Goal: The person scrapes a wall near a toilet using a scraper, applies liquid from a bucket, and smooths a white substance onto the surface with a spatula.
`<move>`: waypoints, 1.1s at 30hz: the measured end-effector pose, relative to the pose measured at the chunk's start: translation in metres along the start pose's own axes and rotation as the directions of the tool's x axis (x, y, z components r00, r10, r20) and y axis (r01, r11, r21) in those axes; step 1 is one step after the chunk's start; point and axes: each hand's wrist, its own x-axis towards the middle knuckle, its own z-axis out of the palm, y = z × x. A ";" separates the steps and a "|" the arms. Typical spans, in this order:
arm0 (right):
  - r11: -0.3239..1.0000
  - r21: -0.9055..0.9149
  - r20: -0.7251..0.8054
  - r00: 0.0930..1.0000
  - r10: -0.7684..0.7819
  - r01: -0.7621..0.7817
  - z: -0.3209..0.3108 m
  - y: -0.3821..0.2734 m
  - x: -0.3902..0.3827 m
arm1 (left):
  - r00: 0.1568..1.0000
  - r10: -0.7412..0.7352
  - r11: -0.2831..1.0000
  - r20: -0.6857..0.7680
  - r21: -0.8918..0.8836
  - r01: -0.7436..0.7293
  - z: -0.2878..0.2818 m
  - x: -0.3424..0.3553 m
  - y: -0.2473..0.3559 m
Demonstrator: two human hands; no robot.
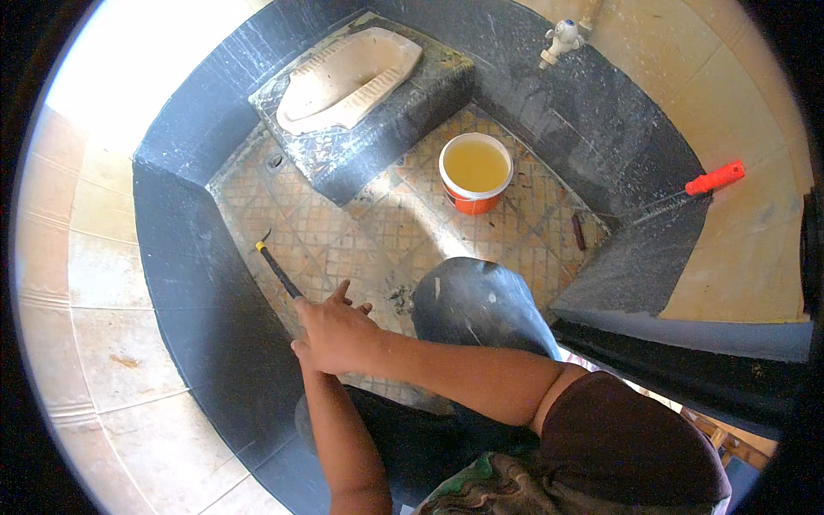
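Observation:
My right hand [339, 335] comes in from the right and grips a slim tool [277, 270] with a black shaft, a yellow collar and a thin hooked tip. Two of its fingers stick out away from the shaft. The tool slants up and left, its hooked end over the tiled floor close to the dark left wall. My left forearm [343, 438] rises from the lower edge and crosses under my right wrist. The fingers of my left hand are hidden there, so their grip does not show.
A squat toilet pan [348, 81] sits on a raised, stained step. Before it stands an orange-and-white bucket [461, 199] of yellowish liquid. A red-handled tool [714, 178] with a thin rod leans at the right wall. There is a tap [562, 41] above and a floor drain [274, 161].

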 end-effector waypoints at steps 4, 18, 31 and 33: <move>1.000 0.017 -0.004 1.000 -0.004 0.004 -0.008 0.006 -0.003 | 1.000 0.014 0.990 0.014 -0.143 -0.012 0.009 0.007 -0.006; 0.999 0.017 0.040 0.999 0.032 -0.033 -0.014 0.008 -0.004 | 0.994 0.090 0.704 0.056 -0.710 -0.024 0.025 0.033 -0.051; 0.999 0.047 0.029 0.999 0.026 -0.027 -0.023 0.008 -0.008 | 0.992 0.126 0.657 0.008 -0.750 -0.078 0.038 0.046 -0.055; 0.999 0.029 0.028 0.999 0.029 -0.030 -0.022 0.007 -0.008 | 0.991 0.133 0.615 0.021 -0.786 -0.066 0.039 0.046 -0.060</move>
